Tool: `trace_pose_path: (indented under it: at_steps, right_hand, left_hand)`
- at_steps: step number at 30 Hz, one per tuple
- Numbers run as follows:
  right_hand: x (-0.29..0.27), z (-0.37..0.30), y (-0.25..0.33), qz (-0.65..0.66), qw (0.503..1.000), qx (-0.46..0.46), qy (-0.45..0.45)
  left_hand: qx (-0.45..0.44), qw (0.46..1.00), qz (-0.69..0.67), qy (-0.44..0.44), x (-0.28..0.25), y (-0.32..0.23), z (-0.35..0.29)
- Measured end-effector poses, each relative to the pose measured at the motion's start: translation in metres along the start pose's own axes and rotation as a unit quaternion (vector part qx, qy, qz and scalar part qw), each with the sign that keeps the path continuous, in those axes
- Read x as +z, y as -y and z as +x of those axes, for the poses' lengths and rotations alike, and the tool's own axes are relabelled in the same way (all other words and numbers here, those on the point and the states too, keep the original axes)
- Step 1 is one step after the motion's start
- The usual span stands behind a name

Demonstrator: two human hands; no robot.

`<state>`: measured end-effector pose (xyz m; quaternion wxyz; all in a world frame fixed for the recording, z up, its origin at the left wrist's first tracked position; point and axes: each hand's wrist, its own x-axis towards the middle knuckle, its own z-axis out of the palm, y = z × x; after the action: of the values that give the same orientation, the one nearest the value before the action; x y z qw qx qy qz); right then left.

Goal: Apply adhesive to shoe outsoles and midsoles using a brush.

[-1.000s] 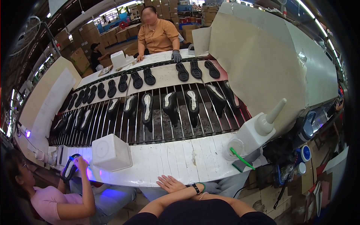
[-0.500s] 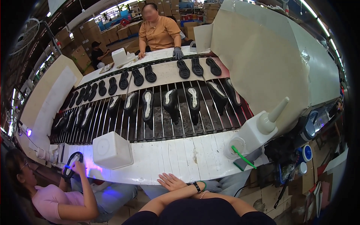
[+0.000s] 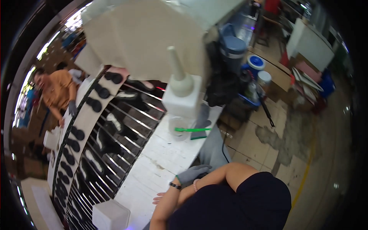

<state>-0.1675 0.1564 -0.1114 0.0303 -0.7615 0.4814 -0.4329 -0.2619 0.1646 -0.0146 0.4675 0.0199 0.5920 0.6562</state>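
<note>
My arms are crossed at the wrists by the white bench (image 3: 155,163). My left hand (image 3: 193,174), in a grey glove with a black band at the wrist, lies over my right forearm with its fingers stretched out, holding nothing visible. Bare and mostly hidden behind my left forearm, my right hand (image 3: 157,198) shows only some fingertips near the bench edge; a beaded bracelet circles that wrist. Beyond the hands, a green brush (image 3: 197,129) rests across a small whitish cup (image 3: 173,123). Beside it lie a dark pad (image 3: 198,135) and a white square bottle with a long nozzle (image 3: 183,97).
Black shoe soles (image 3: 78,133) line a beige belt; upturned black shoe uppers (image 3: 105,141) lie across metal rods. A white tub (image 3: 110,214) sits on the bench. Across the line stands a co-worker in orange (image 3: 61,90). A blue-lidded jug (image 3: 255,65) is to the right.
The view has swung to the right, showing more floor and losing the pink-clad co-worker. My arms stay crossed; more of the gloved left hand shows, less of the right.
</note>
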Motion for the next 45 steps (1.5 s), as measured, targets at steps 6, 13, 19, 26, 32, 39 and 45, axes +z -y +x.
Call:
trace_pose_path:
  at_steps: [6,13,19,26,32,39,45]
  right_hand:
    - [-0.193,0.032,0.019,0.442,0.789,0.109,0.412]
    - [-0.462,-0.071,0.09,0.282,0.863,0.308,-0.285]
    - [-0.509,-0.349,-0.011,-0.275,0.534,0.586,-0.544]
    - [-0.45,-0.468,-0.032,-0.321,0.323,0.805,-0.379]
    - [-0.454,-0.451,-0.019,-0.347,0.345,0.842,-0.227]
    - [-0.448,-0.43,0.02,-0.463,0.401,0.703,-0.361]
    - [-0.458,-0.431,0.033,-0.387,0.483,0.574,-0.536]
  left_hand:
    - [0.062,0.947,-0.309,0.062,-0.019,-0.006,-0.01]
    - [0.216,0.894,-0.392,-0.004,-0.015,0.018,-0.004]
    - [0.205,0.893,-0.4,-0.012,-0.015,0.012,-0.002]
    - [0.194,0.892,-0.405,-0.046,-0.014,0.012,-0.002]
    - [0.208,0.878,-0.428,-0.053,-0.01,0.008,-0.001]
    - [0.209,0.88,-0.423,-0.05,-0.014,0.01,0.004]
    - [0.204,0.886,-0.415,-0.032,-0.016,0.002,0.007]
